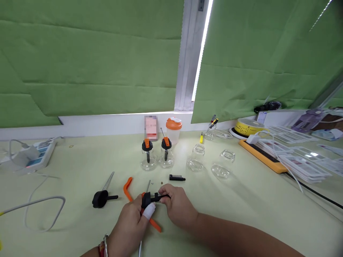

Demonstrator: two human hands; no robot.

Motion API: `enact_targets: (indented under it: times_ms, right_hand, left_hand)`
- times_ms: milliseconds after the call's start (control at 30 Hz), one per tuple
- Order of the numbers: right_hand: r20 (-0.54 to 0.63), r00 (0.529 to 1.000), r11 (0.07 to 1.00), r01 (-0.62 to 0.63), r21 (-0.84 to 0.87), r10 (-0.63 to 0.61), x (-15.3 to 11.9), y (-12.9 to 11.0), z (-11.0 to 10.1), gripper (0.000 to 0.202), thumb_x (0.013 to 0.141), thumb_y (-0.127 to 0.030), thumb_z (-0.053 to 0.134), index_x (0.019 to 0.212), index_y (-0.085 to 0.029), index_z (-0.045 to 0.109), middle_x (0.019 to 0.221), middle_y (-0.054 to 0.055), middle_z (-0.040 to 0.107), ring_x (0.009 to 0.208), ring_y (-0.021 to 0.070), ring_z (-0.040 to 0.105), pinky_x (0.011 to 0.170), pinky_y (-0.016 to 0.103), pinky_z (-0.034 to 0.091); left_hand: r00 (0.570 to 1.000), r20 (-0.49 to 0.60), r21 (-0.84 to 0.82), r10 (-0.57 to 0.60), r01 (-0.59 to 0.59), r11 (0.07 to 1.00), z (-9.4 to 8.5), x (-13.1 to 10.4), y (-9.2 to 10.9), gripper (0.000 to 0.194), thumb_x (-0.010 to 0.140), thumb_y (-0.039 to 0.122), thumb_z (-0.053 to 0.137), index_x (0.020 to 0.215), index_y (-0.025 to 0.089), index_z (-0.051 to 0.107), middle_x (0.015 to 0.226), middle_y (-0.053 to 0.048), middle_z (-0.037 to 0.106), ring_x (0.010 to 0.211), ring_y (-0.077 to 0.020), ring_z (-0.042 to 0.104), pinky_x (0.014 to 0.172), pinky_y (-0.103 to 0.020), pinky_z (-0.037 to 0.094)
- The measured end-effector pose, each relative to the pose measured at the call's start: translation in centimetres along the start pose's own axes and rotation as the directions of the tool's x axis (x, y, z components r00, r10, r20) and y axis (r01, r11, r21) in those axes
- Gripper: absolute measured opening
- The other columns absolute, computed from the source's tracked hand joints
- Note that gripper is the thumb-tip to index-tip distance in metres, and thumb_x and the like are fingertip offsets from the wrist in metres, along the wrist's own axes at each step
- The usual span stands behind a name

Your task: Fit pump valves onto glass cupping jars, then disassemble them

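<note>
In the middle front, my left hand, its thumb wrapped in white, is closed around a black round dispenser lid. My right hand pinches the black stem at the lid's right side, beside a thin shiny part; exactly what its fingertips grip is partly hidden. Orange curved handles lie around and under my left hand. Just beyond the hands is a black piece with a spring, along with tiny loose bits. On the left lies another black lid with a metal rod.
Two glass jars with black-and-orange lids stand behind, and two lidless glass jars to their right. Farther back are an orange-topped shaker, a phone and screwdrivers in a jar. Power strips and cables lie at both sides.
</note>
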State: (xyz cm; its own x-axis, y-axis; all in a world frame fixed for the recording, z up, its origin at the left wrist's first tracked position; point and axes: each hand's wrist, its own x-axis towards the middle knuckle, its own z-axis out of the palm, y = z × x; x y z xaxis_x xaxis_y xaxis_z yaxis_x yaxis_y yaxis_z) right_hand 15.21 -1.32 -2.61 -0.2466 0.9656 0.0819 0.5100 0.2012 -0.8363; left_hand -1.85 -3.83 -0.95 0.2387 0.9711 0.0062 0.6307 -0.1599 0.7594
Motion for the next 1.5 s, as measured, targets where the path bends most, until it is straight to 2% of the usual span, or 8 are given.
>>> enact_targets:
  times_ms: [167,267,400,867,1200,1400,1500]
  right_hand:
    - [-0.018,0.999,0.999,0.041,0.027,-0.041,-0.02,0.13,0.11,0.023,0.074,-0.008,0.048,0.092,-0.019,0.055,0.074,0.0,0.061,0.067,0.0148,0.054,0.06,0.024,0.038]
    - [-0.006,0.999,0.999,0.043,0.013,-0.043,-0.03,0.07,0.03,0.017,0.075,-0.009,0.047,0.086,-0.019,0.055,0.07,0.0,0.06,0.064,0.0142,0.053,0.057,0.023,0.036]
    - [-0.025,0.998,0.998,0.05,0.031,-0.049,0.02,0.15,0.09,0.022,0.075,-0.009,0.048,0.092,-0.02,0.053,0.075,0.0,0.062,0.069,0.0146,0.055,0.061,0.024,0.038]
    - [0.007,1.0,1.0,0.031,0.006,-0.031,0.01,0.15,-0.07,0.014,0.076,-0.011,0.048,0.086,-0.02,0.053,0.074,0.0,0.06,0.067,0.0149,0.054,0.059,0.024,0.036]
    - [-0.001,1.0,0.999,0.028,0.029,-0.028,0.24,0.57,0.08,0.016,0.076,-0.012,0.049,0.089,-0.02,0.054,0.081,0.002,0.063,0.072,0.0159,0.056,0.064,0.025,0.04]
    - [-0.008,1.0,0.999,0.026,0.038,-0.026,0.16,0.35,0.08,0.02,0.077,-0.011,0.049,0.093,-0.021,0.055,0.082,0.002,0.064,0.073,0.016,0.057,0.064,0.025,0.039]
    - [-0.007,1.0,1.0,0.012,0.013,-0.012,0.14,0.39,0.1,0.014,0.077,-0.013,0.05,0.086,-0.02,0.057,0.078,0.001,0.063,0.069,0.0155,0.056,0.061,0.025,0.038]
  left_hand:
    - [1.0,0.016,-0.039,0.002,-0.001,0.999,-0.2,0.04,0.22,0.03,0.087,0.043,0.041,0.083,0.018,0.057,0.071,-0.001,0.062,0.065,-0.0187,0.054,0.062,-0.027,0.043]
    - [1.0,0.02,-0.068,0.002,-0.001,0.998,-0.4,0.01,0.4,0.03,0.087,0.042,0.04,0.085,0.018,0.058,0.073,-0.002,0.063,0.066,-0.0192,0.055,0.063,-0.027,0.043]
    - [1.0,0.016,-0.055,-0.01,0.011,0.998,-0.5,-0.04,0.47,0.03,0.087,0.042,0.041,0.082,0.018,0.058,0.07,-0.002,0.062,0.065,-0.0193,0.054,0.061,-0.027,0.043]
    - [1.0,0.0,-0.031,0.008,-0.008,0.999,-0.36,-0.17,0.4,0.029,0.087,0.041,0.041,0.082,0.018,0.058,0.072,-0.002,0.063,0.066,-0.0195,0.056,0.063,-0.027,0.043]
    - [1.0,-0.015,-0.005,-0.001,0.001,1.0,-0.3,0.16,0.34,0.03,0.086,0.042,0.041,0.078,0.018,0.057,0.067,-0.001,0.061,0.063,-0.019,0.053,0.059,-0.026,0.042]
    - [1.0,-0.009,-0.033,0.0,0.0,0.999,-0.37,0.01,0.34,0.028,0.086,0.04,0.041,0.08,0.018,0.058,0.072,-0.002,0.064,0.066,-0.0203,0.056,0.062,-0.027,0.043]
    - [1.0,-0.006,-0.037,-0.005,0.004,0.999,-0.36,-0.04,0.32,0.027,0.085,0.04,0.042,0.08,0.018,0.058,0.071,-0.002,0.063,0.066,-0.0199,0.055,0.062,-0.027,0.043]
